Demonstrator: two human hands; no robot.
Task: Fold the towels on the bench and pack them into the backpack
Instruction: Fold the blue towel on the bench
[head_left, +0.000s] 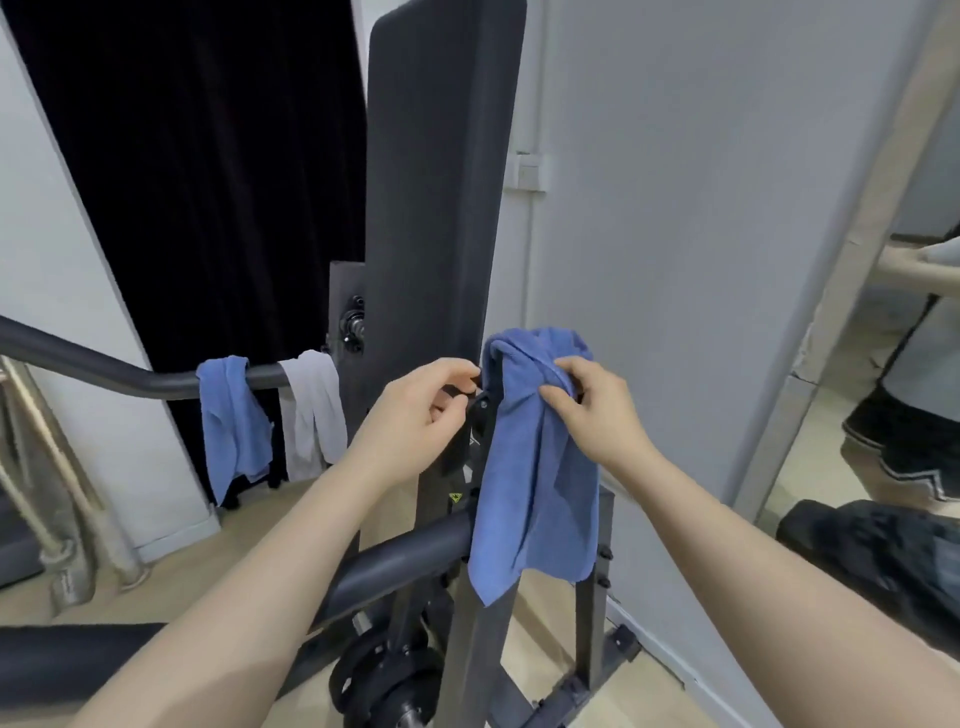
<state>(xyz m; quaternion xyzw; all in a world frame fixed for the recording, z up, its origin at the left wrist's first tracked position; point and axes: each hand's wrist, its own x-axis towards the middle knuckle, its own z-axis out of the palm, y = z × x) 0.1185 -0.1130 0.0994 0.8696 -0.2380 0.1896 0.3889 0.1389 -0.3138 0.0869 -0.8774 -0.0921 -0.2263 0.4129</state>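
Blue towel gathered at its top, still hanging on the gym frame.

The right hand (587, 410) had its grip pinched on the bunched upper end of the blue towel (535, 467), whose long axis hung straight down beside the upright pad (436, 208). The left hand (421, 415), fingers curled at the bracket just left of the towel, seemed to hold nothing, so the right was nearer. Two more towels, blue (231, 415) and white (311, 410), draped the bar (130, 376) well to the left.
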